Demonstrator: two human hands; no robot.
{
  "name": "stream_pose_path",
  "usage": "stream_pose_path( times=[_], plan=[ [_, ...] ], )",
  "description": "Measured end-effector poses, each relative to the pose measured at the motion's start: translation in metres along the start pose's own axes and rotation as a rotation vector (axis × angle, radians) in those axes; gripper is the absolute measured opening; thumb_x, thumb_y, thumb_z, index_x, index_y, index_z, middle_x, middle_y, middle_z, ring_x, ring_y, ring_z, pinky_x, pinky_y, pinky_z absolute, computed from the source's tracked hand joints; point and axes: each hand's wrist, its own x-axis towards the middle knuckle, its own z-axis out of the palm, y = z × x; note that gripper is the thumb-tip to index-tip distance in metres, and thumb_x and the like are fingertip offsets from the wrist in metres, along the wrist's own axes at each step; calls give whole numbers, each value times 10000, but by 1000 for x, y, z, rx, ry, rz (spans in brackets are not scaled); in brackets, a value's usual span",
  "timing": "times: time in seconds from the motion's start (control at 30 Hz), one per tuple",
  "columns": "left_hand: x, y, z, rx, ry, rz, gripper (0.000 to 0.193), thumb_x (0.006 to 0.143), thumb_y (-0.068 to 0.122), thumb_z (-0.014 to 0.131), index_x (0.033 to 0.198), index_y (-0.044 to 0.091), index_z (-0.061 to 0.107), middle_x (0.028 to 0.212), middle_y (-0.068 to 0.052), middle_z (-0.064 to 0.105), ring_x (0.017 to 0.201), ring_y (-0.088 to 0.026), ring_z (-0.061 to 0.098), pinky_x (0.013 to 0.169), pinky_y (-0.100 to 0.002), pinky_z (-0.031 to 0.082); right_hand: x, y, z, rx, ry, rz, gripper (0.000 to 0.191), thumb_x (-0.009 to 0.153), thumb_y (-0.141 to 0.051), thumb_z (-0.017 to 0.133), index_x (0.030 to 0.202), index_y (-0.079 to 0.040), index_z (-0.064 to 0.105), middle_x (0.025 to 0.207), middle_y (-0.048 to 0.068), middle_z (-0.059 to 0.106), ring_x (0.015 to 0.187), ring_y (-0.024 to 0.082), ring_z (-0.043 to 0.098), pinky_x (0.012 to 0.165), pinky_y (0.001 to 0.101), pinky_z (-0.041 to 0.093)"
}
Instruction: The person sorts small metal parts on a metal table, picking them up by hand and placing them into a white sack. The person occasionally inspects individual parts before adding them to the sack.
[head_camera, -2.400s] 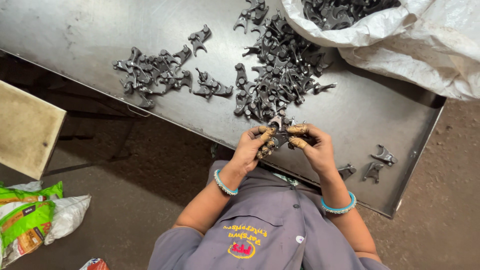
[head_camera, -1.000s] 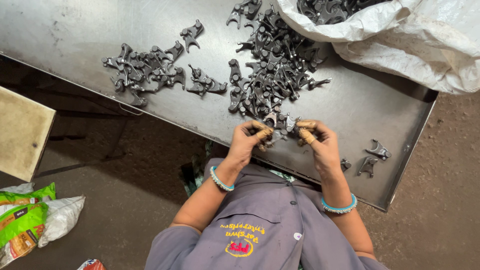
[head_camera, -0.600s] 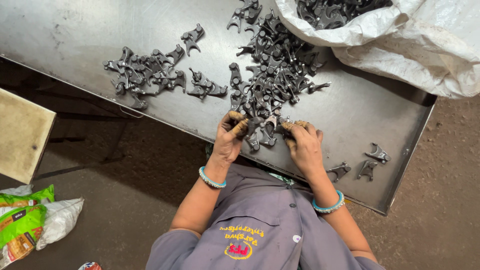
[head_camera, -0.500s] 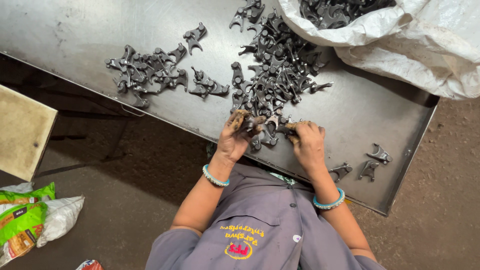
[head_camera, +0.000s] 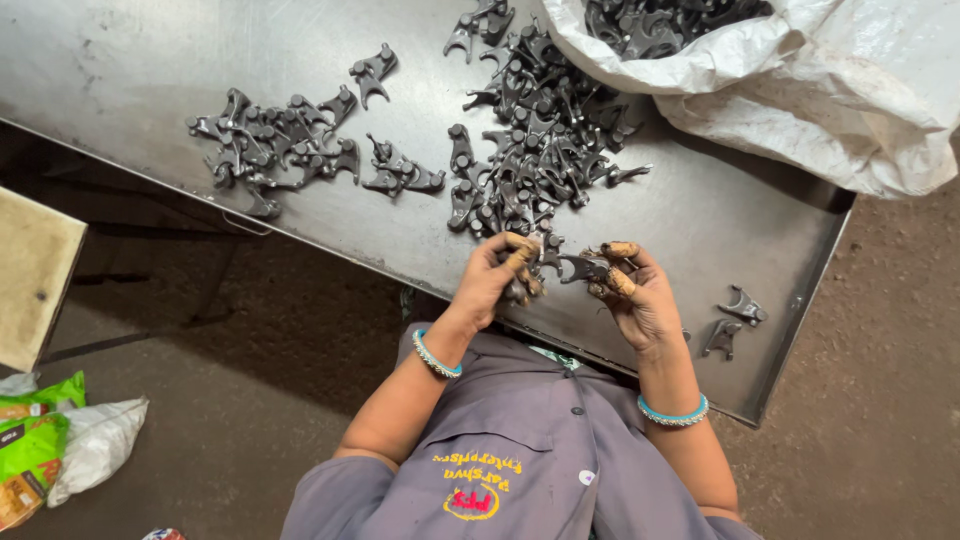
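A long metal table (head_camera: 200, 90) fills the far side, with a white sack (head_camera: 830, 90) of dark metal parts at its far right corner. A big heap of parts (head_camera: 540, 130) lies mid-table; a smaller cluster (head_camera: 280, 150) sits to the left and two loose pieces (head_camera: 735, 320) near the right edge. At the near edge the left hand (head_camera: 490, 280) curls shut around a part, while the right hand (head_camera: 635, 300) pinches a forked metal piece (head_camera: 580, 268) between wrapped fingertips — held just above the table, between both hands. The piece hangs close to the edge — a slack pinch could drop it onto the floor, and the jagged parts could snag a finger.
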Motion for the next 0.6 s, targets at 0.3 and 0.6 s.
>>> stream_pose_path(
  times=[0.3,0.6],
  plan=[
    [-3,-16,11,54,-85,-110,140,1033,153,685,1050,26,629,813,14,632,616,-54,588,545,-263,542,-2,24,-4,0,71,153,379,888,-151,782,1235,-42,672,1109,43,715,923,166,694,803,339,595],
    [-7,-22,12,-105,-53,-375,239,1018,238,657,1134,30,632,637,6,592,488,-91,581,494,-315,565,0,26,0,-36,97,131,246,902,-91,762,1134,-76,679,921,1,670,748,105,625,591,252,467]
  ],
)
